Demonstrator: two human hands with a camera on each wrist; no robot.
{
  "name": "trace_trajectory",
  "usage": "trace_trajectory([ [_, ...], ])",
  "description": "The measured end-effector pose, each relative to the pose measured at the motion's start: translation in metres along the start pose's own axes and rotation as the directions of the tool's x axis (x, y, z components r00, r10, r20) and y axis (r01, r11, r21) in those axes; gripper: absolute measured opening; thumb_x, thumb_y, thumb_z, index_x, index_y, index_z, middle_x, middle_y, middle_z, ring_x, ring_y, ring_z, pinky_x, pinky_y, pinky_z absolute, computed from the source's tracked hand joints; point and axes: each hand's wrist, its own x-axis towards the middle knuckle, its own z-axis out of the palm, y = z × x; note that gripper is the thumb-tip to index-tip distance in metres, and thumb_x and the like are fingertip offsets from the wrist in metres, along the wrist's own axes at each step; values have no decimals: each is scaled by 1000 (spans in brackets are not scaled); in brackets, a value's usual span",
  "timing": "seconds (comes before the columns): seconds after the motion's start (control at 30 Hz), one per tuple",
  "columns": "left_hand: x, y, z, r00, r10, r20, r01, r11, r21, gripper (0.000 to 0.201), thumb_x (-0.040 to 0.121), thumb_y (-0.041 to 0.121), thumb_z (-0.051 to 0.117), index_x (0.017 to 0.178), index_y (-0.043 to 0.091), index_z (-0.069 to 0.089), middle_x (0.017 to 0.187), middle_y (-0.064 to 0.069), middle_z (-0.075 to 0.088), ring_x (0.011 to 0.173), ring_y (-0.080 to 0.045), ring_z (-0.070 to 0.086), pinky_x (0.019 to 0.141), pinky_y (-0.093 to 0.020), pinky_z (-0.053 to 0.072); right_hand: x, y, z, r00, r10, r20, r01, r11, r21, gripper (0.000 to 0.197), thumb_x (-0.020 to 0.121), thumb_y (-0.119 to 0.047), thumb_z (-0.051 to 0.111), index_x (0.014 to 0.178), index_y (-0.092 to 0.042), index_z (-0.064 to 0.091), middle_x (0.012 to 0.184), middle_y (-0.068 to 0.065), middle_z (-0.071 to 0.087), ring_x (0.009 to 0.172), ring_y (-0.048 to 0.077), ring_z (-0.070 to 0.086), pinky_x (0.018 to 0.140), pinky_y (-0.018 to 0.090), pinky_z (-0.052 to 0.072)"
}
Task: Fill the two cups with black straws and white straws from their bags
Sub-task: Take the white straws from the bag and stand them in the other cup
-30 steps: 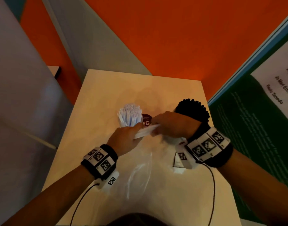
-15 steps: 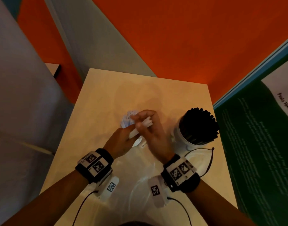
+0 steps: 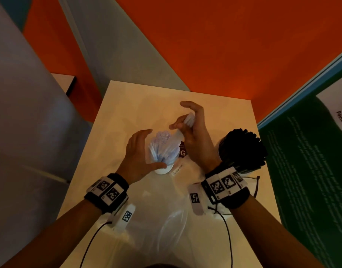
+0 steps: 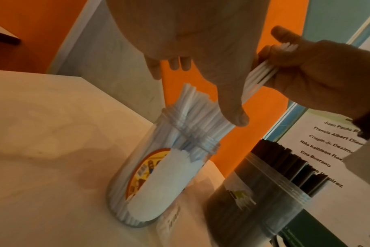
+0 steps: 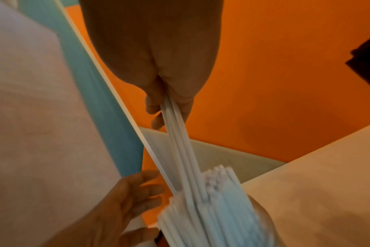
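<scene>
- Grip first: our right hand (image 3: 193, 136) pinches a small bundle of white straws (image 5: 180, 142) between thumb and fingers, lower ends angled down into the clear cup (image 4: 158, 183).
- Our left hand (image 3: 139, 153) holds nothing: fingers straight and relaxed, cupped beside the left of the white straws standing in that cup, thumb tip at the near side of the bunch. Contact with the straws: we cannot tell for sure.
- Nearest us, an empty clear plastic bag (image 3: 166, 225) lies flat on the table (image 3: 116, 105), between our forearms. Wrist-camera cables run over it.
- The clear cup stands mid-table, just past the bag, packed with white straws fanning out above its rim. It carries a round orange label and a white patch on the side.
- Right of it, near but apart, a second clear cup (image 4: 254, 192) packed with black straws (image 3: 241, 146), close to the table's right edge, partly behind our right wrist.
- A small dark-red tag (image 3: 182, 149) lies on the table between the two cups.
- Beyond: orange wall (image 3: 243, 45), green poster board (image 3: 311, 151) on the right.
</scene>
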Motion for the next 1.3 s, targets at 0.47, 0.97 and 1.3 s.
trace_trajectory([
  [0.47, -26, -13, 18, 996, -89, -9, 89, 982, 169, 109, 58, 48, 86, 140, 9, 26, 136, -6, 32, 122, -22, 32, 99, -30, 30, -34, 69, 20, 923, -87, 376, 304, 764, -569, 35, 96, -10, 43, 130, -5, 54, 140, 12, 50, 141, 32, 31, 116, 51, 21],
  [0.97, 7, -17, 12, 918, -286, 275, 305, 952, -29, 146, 50, 43, 89, 150, 24, -16, 160, 7, -11, 146, -10, 1, 117, -37, 15, -31, 106, 11, 828, 475, 297, -405, 874, -269, 123, 64, -35, 86, 152, -21, 1, 160, -1, 7, 147, 21, 10, 118, 49, 21],
  [1.3, 38, -22, -3, 932, -89, 352, 190, 946, -263, 94, 69, 28, 84, 139, 29, 22, 138, 6, 43, 124, -8, 46, 92, -13, 43, -21, 99, 33, 911, 385, 150, -392, 919, 24, 107, 59, -47, 79, 143, -12, 22, 137, -9, 39, 116, -17, 42, 92, 2, 39],
])
